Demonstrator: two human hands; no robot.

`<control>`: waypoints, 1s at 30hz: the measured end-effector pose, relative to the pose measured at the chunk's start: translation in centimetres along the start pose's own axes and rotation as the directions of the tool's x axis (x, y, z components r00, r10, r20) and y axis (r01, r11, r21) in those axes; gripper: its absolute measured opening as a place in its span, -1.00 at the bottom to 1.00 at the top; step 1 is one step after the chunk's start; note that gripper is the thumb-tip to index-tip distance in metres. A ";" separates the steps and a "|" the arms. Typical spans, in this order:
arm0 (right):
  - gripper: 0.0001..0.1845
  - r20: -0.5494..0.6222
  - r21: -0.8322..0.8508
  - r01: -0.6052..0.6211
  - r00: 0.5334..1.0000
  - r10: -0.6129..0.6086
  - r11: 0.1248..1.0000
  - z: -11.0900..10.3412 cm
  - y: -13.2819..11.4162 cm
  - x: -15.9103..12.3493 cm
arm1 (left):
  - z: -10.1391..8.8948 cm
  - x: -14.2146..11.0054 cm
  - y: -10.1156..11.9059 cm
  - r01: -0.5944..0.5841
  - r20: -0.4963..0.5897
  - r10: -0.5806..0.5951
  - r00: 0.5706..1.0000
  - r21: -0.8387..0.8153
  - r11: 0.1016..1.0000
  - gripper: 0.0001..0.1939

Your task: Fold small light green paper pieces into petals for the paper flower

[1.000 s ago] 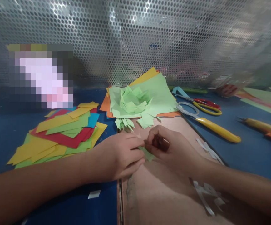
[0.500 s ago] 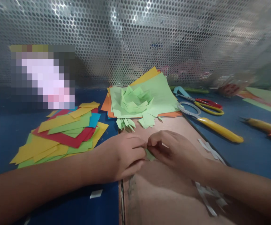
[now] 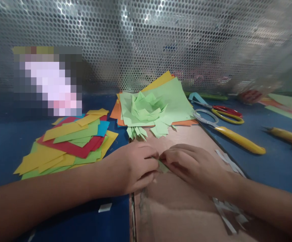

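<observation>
My left hand [image 3: 138, 168] and my right hand [image 3: 193, 163] meet over a wooden board [image 3: 176, 215], fingertips almost touching. Between them is a small piece of green paper [image 3: 164, 167], pinched at its edge by both sets of fingers; most of it is hidden under them. Just beyond the hands lie folded green paper pieces [image 3: 137, 132] and some flat green scraps [image 3: 159, 129]. Behind those, a ring of joined green folded paper [image 3: 148, 109] rests on stacked coloured sheets [image 3: 180, 101].
Left of the board, a pile of yellow, red, green and blue paper pieces [image 3: 67, 144] lies on the blue surface. To the right are scissors [image 3: 221, 111], a yellow-handled tool with a ring [image 3: 239, 137], a yellow pointed tool [image 3: 284, 136] and white paper strips [image 3: 226, 215]. Perforated metal [image 3: 146, 40] stands behind.
My right hand's fingers have flattened and lowered over the green paper. My left hand keeps nearly the same place. The whole view has shifted slightly.
</observation>
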State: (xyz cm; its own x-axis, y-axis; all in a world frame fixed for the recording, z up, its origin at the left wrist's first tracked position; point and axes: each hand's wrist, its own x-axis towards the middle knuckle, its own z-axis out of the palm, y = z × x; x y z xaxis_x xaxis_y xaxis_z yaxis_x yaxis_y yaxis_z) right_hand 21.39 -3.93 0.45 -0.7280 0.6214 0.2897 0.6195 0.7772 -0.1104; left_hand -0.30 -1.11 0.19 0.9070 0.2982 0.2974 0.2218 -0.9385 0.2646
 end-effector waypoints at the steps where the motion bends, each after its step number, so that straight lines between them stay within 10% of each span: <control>1: -0.78 0.000 -0.003 0.006 1.000 -0.006 1.000 0.0 0.0 0.0 | 0.0 0.0 0.0 0.000 0.009 0.000 1.000 0.006 1.000 -0.78; 8: -0.84 -0.081 0.025 0.077 0.994 -0.075 0.997 0.2 0.2 -0.1 | -0.1 0.1 -0.1 -0.044 -0.017 0.045 0.999 0.021 0.999 -0.78; 15: -0.86 -0.103 0.260 -0.197 0.968 0.230 0.945 0.3 0.1 0.1 | 0.0 0.1 0.3 0.026 0.026 -0.027 0.999 0.005 1.000 -0.72; 30: -0.91 -0.066 0.344 -0.296 0.939 0.337 0.891 0.5 0.0 -0.1 | -0.2 0.2 0.6 0.082 0.019 -0.083 0.996 0.035 0.996 -0.76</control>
State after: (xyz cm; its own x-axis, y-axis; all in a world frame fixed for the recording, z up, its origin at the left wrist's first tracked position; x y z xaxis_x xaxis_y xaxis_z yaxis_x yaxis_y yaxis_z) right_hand 21.28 -3.95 -0.06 -0.4553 0.8393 0.2971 0.6664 0.5426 -0.5114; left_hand -0.07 -1.57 0.54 0.8923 0.3715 0.2565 0.3079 -0.9164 0.2558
